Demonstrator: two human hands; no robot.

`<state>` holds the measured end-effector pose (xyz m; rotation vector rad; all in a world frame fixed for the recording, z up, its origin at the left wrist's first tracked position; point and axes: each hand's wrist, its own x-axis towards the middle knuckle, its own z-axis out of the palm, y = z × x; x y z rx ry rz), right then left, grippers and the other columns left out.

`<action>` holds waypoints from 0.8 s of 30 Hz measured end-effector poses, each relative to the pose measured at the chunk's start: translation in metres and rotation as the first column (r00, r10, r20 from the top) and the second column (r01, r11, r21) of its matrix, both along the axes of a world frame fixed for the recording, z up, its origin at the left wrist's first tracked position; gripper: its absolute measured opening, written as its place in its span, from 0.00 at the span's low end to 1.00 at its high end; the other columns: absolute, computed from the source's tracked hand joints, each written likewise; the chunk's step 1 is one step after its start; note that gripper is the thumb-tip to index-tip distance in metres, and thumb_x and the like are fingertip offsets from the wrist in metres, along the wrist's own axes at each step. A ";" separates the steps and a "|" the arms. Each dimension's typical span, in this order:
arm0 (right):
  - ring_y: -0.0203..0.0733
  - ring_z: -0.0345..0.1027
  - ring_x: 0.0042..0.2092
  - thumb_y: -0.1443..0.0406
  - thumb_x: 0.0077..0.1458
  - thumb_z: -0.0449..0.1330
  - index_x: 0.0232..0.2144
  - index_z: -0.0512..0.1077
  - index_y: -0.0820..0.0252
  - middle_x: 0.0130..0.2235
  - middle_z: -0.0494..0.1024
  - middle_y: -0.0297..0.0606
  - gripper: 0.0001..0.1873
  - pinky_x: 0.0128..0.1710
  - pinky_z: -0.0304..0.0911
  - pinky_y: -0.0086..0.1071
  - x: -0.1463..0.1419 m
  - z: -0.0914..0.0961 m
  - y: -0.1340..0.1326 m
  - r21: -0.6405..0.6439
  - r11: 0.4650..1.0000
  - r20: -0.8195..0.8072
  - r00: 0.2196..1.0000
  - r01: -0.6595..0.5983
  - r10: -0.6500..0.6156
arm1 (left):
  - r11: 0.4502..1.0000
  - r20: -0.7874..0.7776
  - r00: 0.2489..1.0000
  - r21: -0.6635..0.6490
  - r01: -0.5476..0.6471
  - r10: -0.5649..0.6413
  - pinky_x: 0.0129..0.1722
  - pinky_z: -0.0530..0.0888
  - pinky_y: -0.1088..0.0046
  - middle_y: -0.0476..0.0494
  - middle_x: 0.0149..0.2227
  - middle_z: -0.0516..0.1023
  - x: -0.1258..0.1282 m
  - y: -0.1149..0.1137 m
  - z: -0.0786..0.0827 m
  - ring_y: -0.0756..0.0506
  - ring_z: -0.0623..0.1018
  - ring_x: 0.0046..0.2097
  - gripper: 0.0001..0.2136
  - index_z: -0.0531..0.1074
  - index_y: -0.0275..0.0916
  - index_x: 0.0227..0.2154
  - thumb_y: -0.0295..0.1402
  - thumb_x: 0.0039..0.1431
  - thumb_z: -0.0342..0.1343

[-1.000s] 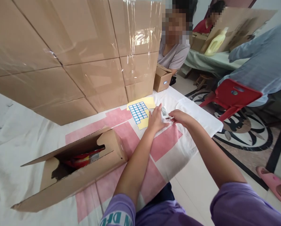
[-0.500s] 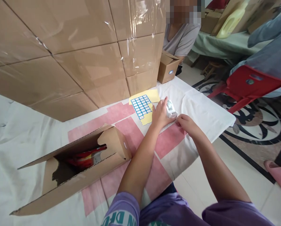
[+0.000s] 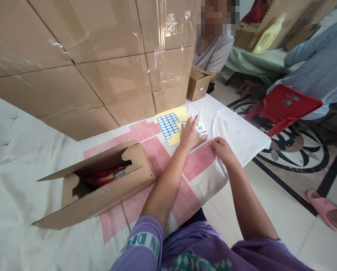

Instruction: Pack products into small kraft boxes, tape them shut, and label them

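Observation:
My left hand (image 3: 190, 135) is wrapped round a small white object (image 3: 201, 129) shaped like a tape dispenser, with a glossy face and a dark strip at its lower end. Just right of it, my right hand (image 3: 222, 148) is closed in a pinch, low over the cloth; whatever lies between its fingertips is too small to make out. Left of my left hand lies a yellow label sheet (image 3: 174, 141) with blue-edged white labels. An open, long cardboard box (image 3: 100, 199) stands nearer me on the left, with a red and yellow packet (image 3: 105, 177) inside.
A tall stack of cartons (image 3: 109, 86) wrapped in clear film borders the far side of the cloth-covered table (image 3: 236, 128). A small labelled carton (image 3: 198, 84) stands by a seated co-worker (image 3: 213, 52). Beyond the right edge is a red chair (image 3: 294, 105) with another person on it.
The view has shifted slightly, moving the right-hand surroundings left. My left hand keeps the white object, and my right hand stays pinched, now slightly farther from it.

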<state>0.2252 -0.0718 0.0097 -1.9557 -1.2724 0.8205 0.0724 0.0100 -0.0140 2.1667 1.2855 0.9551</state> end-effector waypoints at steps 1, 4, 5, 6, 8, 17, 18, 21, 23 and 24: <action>0.39 0.60 0.31 0.65 0.61 0.52 0.26 0.62 0.56 0.27 0.65 0.31 0.10 0.32 0.56 0.32 0.001 0.004 -0.009 0.019 1.000 -0.017 1.000 0.006 -0.006 | 0.999 0.019 1.000 0.025 0.020 -0.021 0.74 0.48 0.44 0.29 0.75 0.50 -0.003 -0.003 0.006 0.34 0.50 0.76 0.48 0.45 0.41 0.72 0.36 0.53 0.67; 0.39 0.59 0.31 0.61 0.62 0.53 0.27 0.62 0.55 0.27 0.64 0.31 0.11 0.33 0.56 0.33 -0.003 0.021 -0.036 0.105 0.994 -0.072 0.997 -0.003 0.011 | 0.999 0.234 0.971 0.034 0.042 -0.048 0.72 0.58 0.56 0.33 0.72 0.59 -0.012 -0.025 0.031 0.40 0.58 0.74 0.35 0.54 0.40 0.69 0.32 0.62 0.60; 0.39 0.58 0.31 0.60 0.62 0.53 0.28 0.62 0.55 0.27 0.64 0.31 0.11 0.33 0.56 0.33 -0.007 0.028 -0.045 0.145 0.989 -0.084 0.996 -0.020 0.033 | 0.999 0.317 0.948 0.007 0.039 -0.039 0.69 0.64 0.59 0.35 0.67 0.67 -0.016 -0.038 0.040 0.42 0.65 0.71 0.28 0.58 0.40 0.66 0.33 0.65 0.57; 0.40 0.59 0.31 0.59 0.62 0.54 0.28 0.61 0.54 0.27 0.64 0.31 0.12 0.33 0.56 0.34 -0.013 0.035 -0.054 0.190 0.981 -0.089 0.994 -0.046 0.064 | 0.999 0.379 0.925 -0.025 0.043 -0.031 0.64 0.69 0.62 0.37 0.62 0.74 -0.021 -0.053 0.050 0.44 0.72 0.66 0.22 0.63 0.41 0.63 0.34 0.67 0.55; 0.42 0.61 0.33 0.58 0.63 0.54 0.28 0.62 0.54 0.30 0.67 0.33 0.12 0.35 0.58 0.36 -0.029 0.050 -0.069 0.292 0.946 -0.075 0.983 -0.137 0.166 | 0.995 0.427 0.903 -0.064 0.077 -0.043 0.55 0.75 0.65 0.41 0.53 0.80 -0.034 -0.089 0.065 0.44 0.79 0.56 0.15 0.71 0.43 0.54 0.38 0.67 0.57; 0.46 0.66 0.39 0.65 0.69 0.51 0.34 0.63 0.53 0.38 0.68 0.39 0.08 0.41 0.62 0.40 -0.133 0.071 -0.127 0.464 0.612 0.018 0.697 -0.641 0.717 | 0.961 0.524 0.815 -0.024 -0.275 0.246 0.38 0.75 0.71 0.45 0.35 0.81 -0.130 -0.227 0.064 0.47 0.79 0.38 0.08 0.78 0.40 0.36 0.37 0.68 0.57; 0.45 0.66 0.40 0.65 0.69 0.51 0.33 0.63 0.54 0.39 0.68 0.39 0.08 0.42 0.63 0.41 -0.143 0.069 -0.132 0.451 0.586 0.004 0.658 -0.673 0.753 | 0.947 0.525 0.803 -0.015 -0.322 0.282 0.38 0.75 0.72 0.46 0.35 0.80 -0.139 -0.236 0.063 0.48 0.79 0.37 0.08 0.78 0.40 0.35 0.36 0.68 0.57; 0.45 0.67 0.42 0.66 0.67 0.52 0.33 0.61 0.54 0.40 0.68 0.39 0.08 0.44 0.63 0.40 -0.166 0.065 -0.140 0.420 0.544 -0.032 0.588 -0.726 0.809 | 0.900 0.521 0.773 0.018 -0.435 0.362 0.38 0.74 0.72 0.47 0.33 0.79 -0.157 -0.258 0.060 0.48 0.78 0.37 0.07 0.79 0.41 0.33 0.35 0.67 0.59; 0.44 0.67 0.41 0.65 0.67 0.53 0.32 0.61 0.54 0.39 0.69 0.38 0.08 0.42 0.62 0.39 -0.178 0.064 -0.143 0.393 0.547 -0.060 0.573 -0.739 0.818 | 0.861 0.523 0.745 0.041 -0.506 0.413 0.39 0.74 0.71 0.47 0.34 0.79 -0.163 -0.268 0.058 0.48 0.78 0.38 0.07 0.80 0.41 0.34 0.35 0.66 0.59; 0.43 0.66 0.40 0.64 0.67 0.53 0.32 0.62 0.54 0.38 0.69 0.37 0.09 0.40 0.61 0.38 -0.183 0.063 -0.144 0.377 0.552 -0.080 0.567 -0.744 0.820 | 0.840 0.526 0.729 0.049 -0.540 0.438 0.39 0.74 0.71 0.47 0.34 0.79 -0.166 -0.273 0.058 0.48 0.78 0.38 0.07 0.80 0.41 0.34 0.35 0.66 0.59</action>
